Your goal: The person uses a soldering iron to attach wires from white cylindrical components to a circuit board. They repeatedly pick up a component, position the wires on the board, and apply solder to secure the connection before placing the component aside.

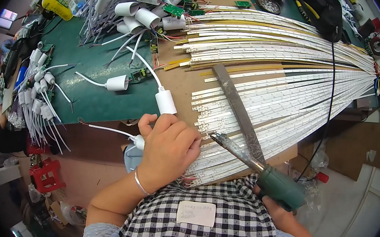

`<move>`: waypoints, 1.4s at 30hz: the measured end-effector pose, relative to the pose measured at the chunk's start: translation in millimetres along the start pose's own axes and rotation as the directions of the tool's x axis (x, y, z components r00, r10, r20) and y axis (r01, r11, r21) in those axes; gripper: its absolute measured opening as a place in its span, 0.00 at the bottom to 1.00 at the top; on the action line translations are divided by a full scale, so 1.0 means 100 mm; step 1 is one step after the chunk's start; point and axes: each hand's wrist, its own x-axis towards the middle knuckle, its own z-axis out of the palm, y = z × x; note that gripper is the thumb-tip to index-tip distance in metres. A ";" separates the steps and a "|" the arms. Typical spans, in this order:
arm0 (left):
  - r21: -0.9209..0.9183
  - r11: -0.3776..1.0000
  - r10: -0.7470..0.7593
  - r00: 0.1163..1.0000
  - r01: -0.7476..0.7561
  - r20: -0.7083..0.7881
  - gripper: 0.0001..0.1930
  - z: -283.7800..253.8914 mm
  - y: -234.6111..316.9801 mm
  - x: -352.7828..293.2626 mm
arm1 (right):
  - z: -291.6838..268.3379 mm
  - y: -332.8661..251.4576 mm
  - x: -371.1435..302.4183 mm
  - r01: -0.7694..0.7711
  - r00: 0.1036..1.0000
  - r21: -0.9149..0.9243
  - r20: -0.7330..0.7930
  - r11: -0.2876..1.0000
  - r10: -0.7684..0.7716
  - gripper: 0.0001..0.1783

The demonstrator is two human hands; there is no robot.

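Observation:
My left hand (169, 139) is curled, knuckles up, at the near end of the white LED strips (266, 98). A white plastic end cap (139, 142) with a white cable pokes out from under its outer side, past the table edge; the fingers hide the rest. Just beyond the fingertips lies another corded white cap (166, 102). My right hand (281, 216) grips a soldering iron (280, 188) by its green handle, which covers most of the fingers. The iron's dark tip points left, over the strips and near my left thumb. A dark flat bar (239, 112) lies across the strips.
White caps with cables and green circuit boards (141, 11) heap at the far left; a smaller bunch (38, 84) hangs over the left edge. A yellow bottle (57, 5) stands at the back. A black cord (332, 87) crosses the strips. A red stool (48, 175) is below.

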 end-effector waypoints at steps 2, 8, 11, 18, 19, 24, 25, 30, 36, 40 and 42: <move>0.028 1.000 -0.004 1.000 0.005 -0.021 0.07 0.01 0.02 -0.01 | 0.02 -0.03 0.02 0.023 1.000 -0.086 -0.005 0.996 -0.023 0.17; 0.115 0.992 0.054 0.995 -0.045 -0.079 0.06 0.05 0.03 -0.08 | 0.08 -0.34 0.24 -0.072 0.997 0.091 0.029 0.993 0.069 0.14; 0.145 0.985 0.103 0.994 -0.097 -0.029 0.06 0.01 0.01 -0.08 | 0.09 -0.21 0.20 -0.385 0.919 0.192 -0.013 0.903 0.395 0.13; 0.141 0.976 0.168 0.986 -0.164 -0.014 0.06 0.02 -0.01 -0.07 | 0.14 -0.17 0.26 -0.505 0.792 0.668 0.107 0.547 0.600 0.14; 0.137 0.977 0.167 0.986 -0.163 -0.019 0.06 0.03 -0.01 -0.08 | 0.15 -0.20 0.24 -0.477 0.817 0.594 0.029 0.647 0.576 0.16; 0.114 0.981 0.156 0.988 -0.154 -0.011 0.06 0.02 -0.01 -0.08 | 0.07 -0.07 0.14 -0.198 0.980 0.198 0.067 0.960 0.188 0.19; 0.114 0.982 0.154 0.988 -0.152 -0.011 0.06 0.02 -0.01 -0.08 | 0.05 -0.04 0.13 -0.159 0.985 0.168 0.095 0.973 0.144 0.20; 0.113 0.981 0.159 0.987 -0.157 -0.006 0.07 0.04 -0.02 -0.08 | -0.01 0.04 0.12 -0.041 0.984 0.081 0.175 0.996 0.026 0.23; 0.101 0.984 0.150 0.989 -0.148 -0.009 0.07 0.04 -0.03 -0.09 | -0.08 0.06 0.11 -0.041 0.963 -0.043 0.266 0.998 0.051 0.28; 0.097 0.984 0.148 0.989 -0.146 -0.015 0.07 0.05 -0.03 -0.10 | -0.07 0.08 0.09 -0.200 0.954 0.077 0.245 0.977 0.176 0.30; 0.098 0.984 0.152 0.988 -0.150 -0.014 0.07 0.05 -0.03 -0.09 | 0.03 0.07 0.09 -0.287 0.954 0.302 0.180 0.909 0.242 0.32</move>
